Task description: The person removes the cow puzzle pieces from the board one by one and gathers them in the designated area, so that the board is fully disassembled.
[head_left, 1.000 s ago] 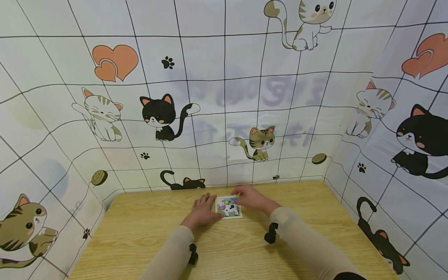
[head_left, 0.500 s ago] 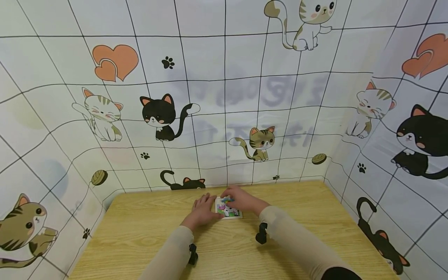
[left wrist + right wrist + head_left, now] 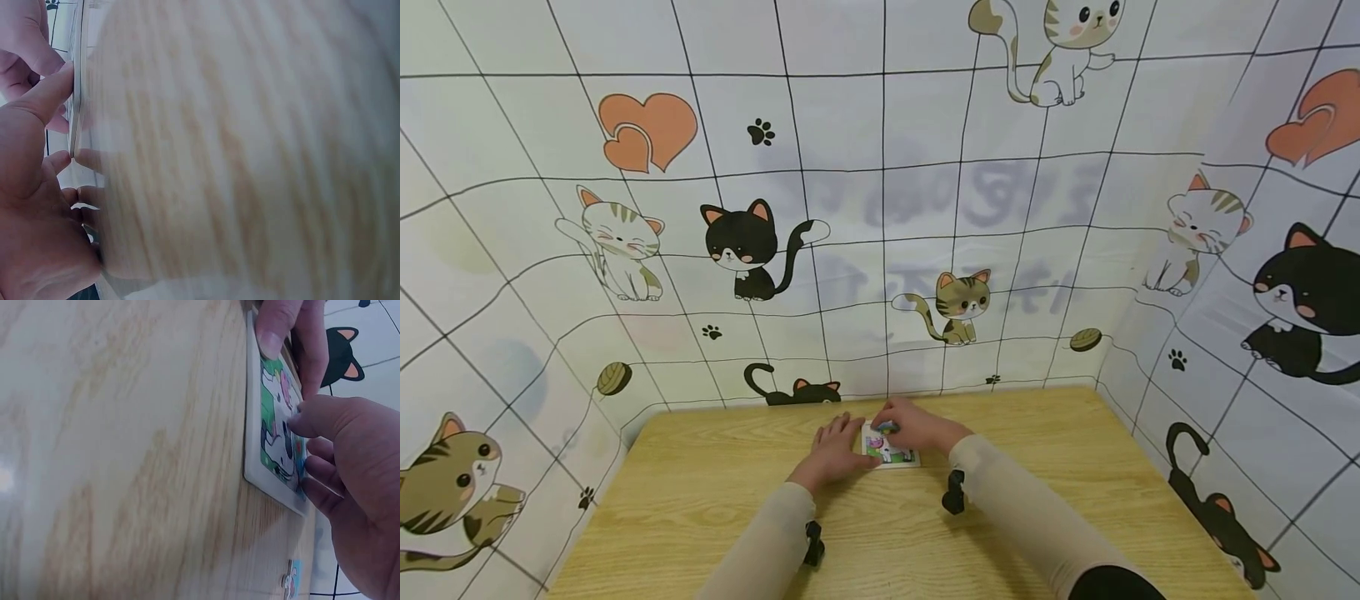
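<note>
A small jigsaw puzzle board (image 3: 904,463) with a pale rim and a cow picture lies flat on the table. My left hand (image 3: 833,454) rests at its left side, fingers spread, thumb pressing the near left part and forefinger touching the far left corner. In the left wrist view the board's edge (image 3: 76,112) shows side-on beside the left thumb (image 3: 53,87). Over the board's upper part, my right hand (image 3: 917,427) pinches a small blue and yellow puzzle piece (image 3: 887,427). The right wrist view shows the cow picture (image 3: 278,425) under the right fingertips, which partly hide it.
The wooden table (image 3: 715,500) meets a cat-print wall covering (image 3: 850,250) at the back and sides. In the right wrist view a small blue-and-white flat thing (image 3: 291,579) lies on the table beyond the board. Black wrist cameras (image 3: 953,492) sit on both sleeves.
My right hand has moved left across the board's upper part. The blue and yellow piece now looks tilted between its fingertips. The left hand and the board have stayed put.
</note>
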The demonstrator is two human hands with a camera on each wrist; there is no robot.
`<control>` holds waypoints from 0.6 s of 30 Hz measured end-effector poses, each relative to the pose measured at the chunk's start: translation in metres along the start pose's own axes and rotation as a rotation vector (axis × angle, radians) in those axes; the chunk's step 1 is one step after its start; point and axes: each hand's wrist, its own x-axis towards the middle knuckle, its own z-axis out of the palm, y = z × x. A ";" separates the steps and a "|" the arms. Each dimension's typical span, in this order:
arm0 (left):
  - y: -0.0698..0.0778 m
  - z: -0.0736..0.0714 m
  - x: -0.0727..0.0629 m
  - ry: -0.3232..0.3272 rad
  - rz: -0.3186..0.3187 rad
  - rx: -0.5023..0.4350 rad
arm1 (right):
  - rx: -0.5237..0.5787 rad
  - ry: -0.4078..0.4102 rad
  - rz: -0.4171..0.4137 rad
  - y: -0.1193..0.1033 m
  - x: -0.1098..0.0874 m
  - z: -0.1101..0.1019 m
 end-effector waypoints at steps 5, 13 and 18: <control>-0.003 0.001 0.002 0.000 -0.006 -0.004 | 0.029 -0.028 -0.016 0.000 -0.003 -0.007; 0.002 -0.002 -0.002 0.005 -0.018 -0.012 | 0.052 -0.077 0.000 -0.002 -0.002 -0.013; 0.015 -0.009 -0.011 0.004 -0.014 -0.019 | 0.061 -0.060 -0.009 0.000 -0.001 -0.010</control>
